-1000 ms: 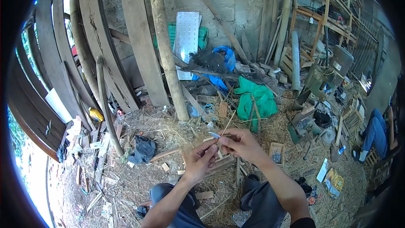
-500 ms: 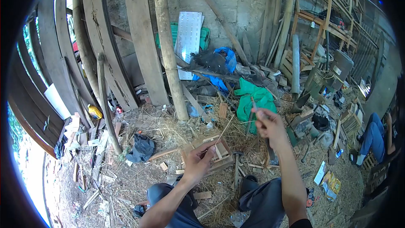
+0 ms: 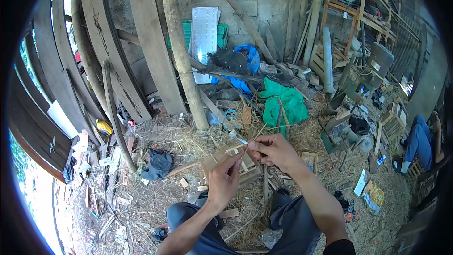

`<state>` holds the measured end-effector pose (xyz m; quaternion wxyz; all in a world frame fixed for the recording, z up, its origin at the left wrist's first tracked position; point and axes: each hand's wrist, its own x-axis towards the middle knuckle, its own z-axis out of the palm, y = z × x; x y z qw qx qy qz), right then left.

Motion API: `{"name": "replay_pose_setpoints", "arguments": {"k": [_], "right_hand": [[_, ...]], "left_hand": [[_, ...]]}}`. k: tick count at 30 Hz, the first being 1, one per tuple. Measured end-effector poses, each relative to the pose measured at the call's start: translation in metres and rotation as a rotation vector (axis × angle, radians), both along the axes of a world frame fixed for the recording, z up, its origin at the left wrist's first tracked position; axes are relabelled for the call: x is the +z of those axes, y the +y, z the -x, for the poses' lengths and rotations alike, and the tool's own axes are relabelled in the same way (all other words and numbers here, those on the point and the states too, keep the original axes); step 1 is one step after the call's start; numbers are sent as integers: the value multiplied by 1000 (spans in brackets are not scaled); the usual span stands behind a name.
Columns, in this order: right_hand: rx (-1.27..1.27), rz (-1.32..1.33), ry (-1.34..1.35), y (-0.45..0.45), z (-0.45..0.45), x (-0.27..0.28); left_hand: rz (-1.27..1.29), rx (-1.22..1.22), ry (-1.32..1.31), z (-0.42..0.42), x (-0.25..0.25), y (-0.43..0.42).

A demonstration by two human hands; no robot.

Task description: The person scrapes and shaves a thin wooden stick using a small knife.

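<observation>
My left hand [image 3: 224,179] pinches a thin wooden stick [image 3: 257,132], whose upper end points up and to the right. Close beside it, my right hand [image 3: 272,152] is closed around a small knife [image 3: 241,140]. The short blade points left and lies at the stick, near my left fingertips; whether it touches cannot be made out. Most of the knife's handle is hidden in my fingers. Below both hands, a small wooden box [image 3: 250,176] with slats inside sits on the ground, partly covered by my left hand.
Straw and wood scraps litter the ground. Ahead lie a green plastic sheet [image 3: 283,106] and a blue tarp [image 3: 247,59], near an upright pole [image 3: 181,52]. A black bag [image 3: 158,164] lies to the left. Another person [image 3: 419,144] sits at the far right.
My right hand has come down and left with the knife, from out in front to beside my left hand. The left hand still holds the stick. The view has shifted slightly.
</observation>
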<state>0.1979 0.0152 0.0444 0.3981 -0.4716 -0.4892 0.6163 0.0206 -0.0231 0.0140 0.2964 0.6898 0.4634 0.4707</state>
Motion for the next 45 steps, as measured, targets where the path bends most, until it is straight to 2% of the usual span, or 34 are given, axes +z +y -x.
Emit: {"name": "replay_pose_setpoints", "arguments": {"k": [8,10,11,13,14,16,19,21,31,38,41,44,45], "right_hand": [[-45,105,-2,11,-14,-6],[-437,-34,-180,21,-39,-1],[-441,-37,-178,22,-58,-6],[-404,-109,32,24,-81,-1],[-397,-111,23,25,-81,-7],[-315,-94,-100,10,-44,4],[-186,-55,-8,-2,-4,0],[15,-7,185,-4,9,-9],[-40,112,127,7,-3,-5],[-69,95,43,14,-7,-9],[-73,93,5,14,-8,-10],[-69,69,-44,18,-9,-12],[-244,13,-119,22,-15,-13]], "left_hand": [[-162,58,117,-6,-3,-1],[-135,68,90,4,-2,-6],[-104,65,70,10,-1,-6],[-153,86,58,14,-4,5],[-186,113,49,14,-7,7],[-164,107,58,11,-5,4],[-151,85,57,1,0,3],[-156,79,46,-2,3,2],[-213,26,112,-2,-6,2],[-133,-4,168,-1,1,-2],[-234,65,119,-5,-6,2],[-215,59,101,-5,-8,2],[-217,58,101,-1,-9,-1]]}}
